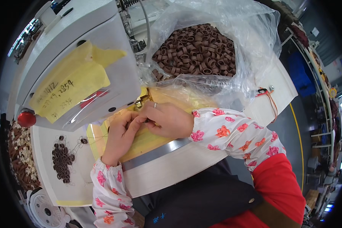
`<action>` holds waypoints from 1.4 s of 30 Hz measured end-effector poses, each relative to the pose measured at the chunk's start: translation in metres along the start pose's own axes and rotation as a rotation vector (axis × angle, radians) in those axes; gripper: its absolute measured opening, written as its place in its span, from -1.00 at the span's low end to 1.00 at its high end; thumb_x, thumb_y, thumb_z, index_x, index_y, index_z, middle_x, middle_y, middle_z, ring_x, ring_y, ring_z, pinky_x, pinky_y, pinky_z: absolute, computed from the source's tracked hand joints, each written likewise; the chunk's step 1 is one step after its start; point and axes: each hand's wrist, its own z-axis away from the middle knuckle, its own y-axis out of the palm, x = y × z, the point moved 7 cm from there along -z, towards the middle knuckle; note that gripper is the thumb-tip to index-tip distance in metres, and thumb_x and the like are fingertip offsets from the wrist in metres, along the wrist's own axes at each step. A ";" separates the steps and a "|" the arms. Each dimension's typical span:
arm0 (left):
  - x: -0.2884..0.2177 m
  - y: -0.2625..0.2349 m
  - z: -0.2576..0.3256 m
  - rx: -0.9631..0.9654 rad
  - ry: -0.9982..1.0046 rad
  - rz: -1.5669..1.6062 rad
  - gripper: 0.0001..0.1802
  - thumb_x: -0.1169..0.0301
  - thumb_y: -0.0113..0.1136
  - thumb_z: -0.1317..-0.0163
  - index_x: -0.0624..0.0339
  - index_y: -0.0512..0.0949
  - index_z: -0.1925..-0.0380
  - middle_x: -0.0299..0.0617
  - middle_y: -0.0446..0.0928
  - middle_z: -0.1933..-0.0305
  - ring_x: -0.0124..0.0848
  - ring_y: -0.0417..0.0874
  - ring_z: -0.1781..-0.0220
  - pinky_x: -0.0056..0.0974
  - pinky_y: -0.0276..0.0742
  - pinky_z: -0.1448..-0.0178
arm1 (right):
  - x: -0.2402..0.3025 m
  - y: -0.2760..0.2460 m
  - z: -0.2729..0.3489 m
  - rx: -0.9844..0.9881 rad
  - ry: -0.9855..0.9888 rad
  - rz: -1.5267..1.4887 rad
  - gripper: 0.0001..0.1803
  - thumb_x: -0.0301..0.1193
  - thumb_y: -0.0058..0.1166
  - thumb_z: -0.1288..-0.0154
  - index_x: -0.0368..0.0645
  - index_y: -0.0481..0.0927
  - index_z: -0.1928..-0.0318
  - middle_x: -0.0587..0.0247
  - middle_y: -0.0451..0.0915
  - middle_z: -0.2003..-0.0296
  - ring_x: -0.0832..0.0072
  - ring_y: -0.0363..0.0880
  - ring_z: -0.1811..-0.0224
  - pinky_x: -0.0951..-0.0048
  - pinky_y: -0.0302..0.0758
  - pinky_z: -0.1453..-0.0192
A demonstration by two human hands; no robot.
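Under the head of the white sewing machine (76, 49), on the yellow plate (148, 138) of the surface, the two hands meet fingertip to fingertip. The left hand (119, 133) comes up from a floral sleeve (106, 190), its fingers curled in and pinched together at the tips; the right hand (167, 119), with a ring (155, 105) on one finger, lies across from the right, its fingers bent down against those of the left. Whatever small piece they pinch between them is hidden by the fingers themselves, so I cannot tell what it is, only that both hands are closed close around the same spot just beside the needle area.

A metal strip (159, 150) edges the yellow plate toward the person. To the left, on the white surface (83, 178), lies a small heap of dark brown rings (62, 159) joined by thin thread. Behind the hands a clear plastic bag (224, 49) stands open, full of brown elastic loops (195, 49). A yellow taped note (70, 85) sits on the machine's side, and a red knob (26, 118) shows at its lower left. More brown and pale pieces (21, 155) are piled at the far left edge.
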 end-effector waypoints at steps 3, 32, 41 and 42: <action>0.001 -0.001 0.002 0.058 -0.016 -0.026 -0.78 0.34 0.10 -0.20 0.31 0.51 0.35 -0.35 0.40 0.58 -0.62 0.35 0.53 -0.48 0.25 0.44 | 0.004 0.003 -0.001 0.029 -0.058 0.070 -0.74 -0.63 0.07 0.05 -0.16 0.37 0.30 0.18 0.47 0.41 0.21 0.51 0.46 0.35 0.46 0.45; 0.004 -0.013 -0.002 -0.261 -0.092 -0.244 -0.78 0.37 0.23 -0.03 0.31 0.58 0.39 -0.14 0.56 0.54 -0.41 0.54 0.52 -0.37 0.42 0.37 | -0.043 0.001 -0.012 -0.026 0.441 -0.042 -0.83 -0.50 0.19 0.03 -0.33 0.58 0.40 0.09 0.57 0.53 0.43 0.54 0.52 0.49 0.46 0.39; 0.020 -0.016 -0.008 -0.267 -0.297 -0.076 -0.69 0.28 0.27 -0.05 0.33 0.60 0.31 -0.28 0.59 0.48 -0.63 0.48 0.47 -0.50 0.39 0.34 | -0.039 -0.005 -0.021 -0.054 0.317 0.082 -0.92 -0.53 0.11 0.01 -0.30 0.53 0.47 0.03 0.51 0.56 0.13 0.50 0.48 0.27 0.42 0.39; 0.021 -0.016 -0.008 -0.282 -0.260 -0.080 -0.73 0.31 0.25 -0.04 0.29 0.61 0.35 -0.28 0.56 0.53 -0.59 0.46 0.52 -0.47 0.37 0.38 | -0.039 -0.005 -0.021 -0.053 0.304 0.095 -0.92 -0.53 0.10 0.00 -0.30 0.53 0.48 0.03 0.51 0.56 0.12 0.49 0.48 0.27 0.42 0.39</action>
